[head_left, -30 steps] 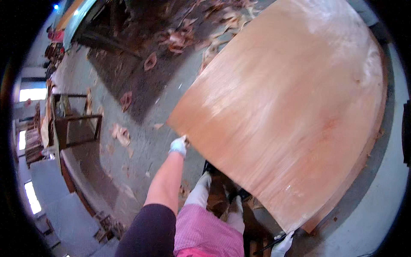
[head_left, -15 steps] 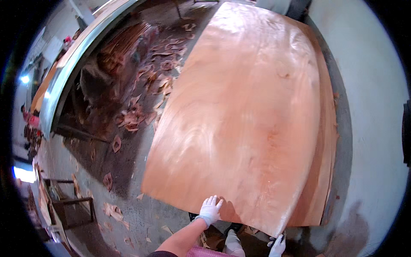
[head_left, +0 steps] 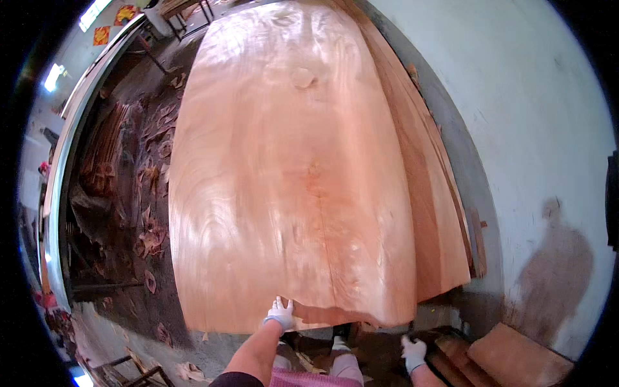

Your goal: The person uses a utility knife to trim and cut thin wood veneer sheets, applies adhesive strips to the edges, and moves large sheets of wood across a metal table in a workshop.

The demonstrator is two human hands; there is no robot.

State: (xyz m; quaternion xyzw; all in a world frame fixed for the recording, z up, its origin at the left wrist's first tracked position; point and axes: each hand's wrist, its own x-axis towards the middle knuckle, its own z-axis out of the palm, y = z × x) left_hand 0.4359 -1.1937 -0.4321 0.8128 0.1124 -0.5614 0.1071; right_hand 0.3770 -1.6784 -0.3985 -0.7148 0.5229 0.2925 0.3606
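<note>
A large, thin sheet of reddish-tan wood veneer [head_left: 290,193] lies across the middle of the view, wavy and glossy. My left hand [head_left: 280,313], in a white glove, rests on its near edge with fingers apart. Beside those fingers the sheet's edge runs uneven, and a darker layer shows below. To the right, off the sheet's near corner, my gloved right hand [head_left: 414,353] is held low with its fingers curled. Something small and dark pokes out by its fingertips, too small to name.
More veneer sheets [head_left: 438,238] stick out under the right side. A pale wall [head_left: 516,129] stands at the right, with brown boards [head_left: 516,355] at its foot. Veneer scraps [head_left: 151,238] litter the floor at left, beside a long metal-edged table [head_left: 57,193].
My view has swung right, so the sheet sits further left in it. My right hand has come away from the sheet's near right corner. My left hand stays on the near edge.
</note>
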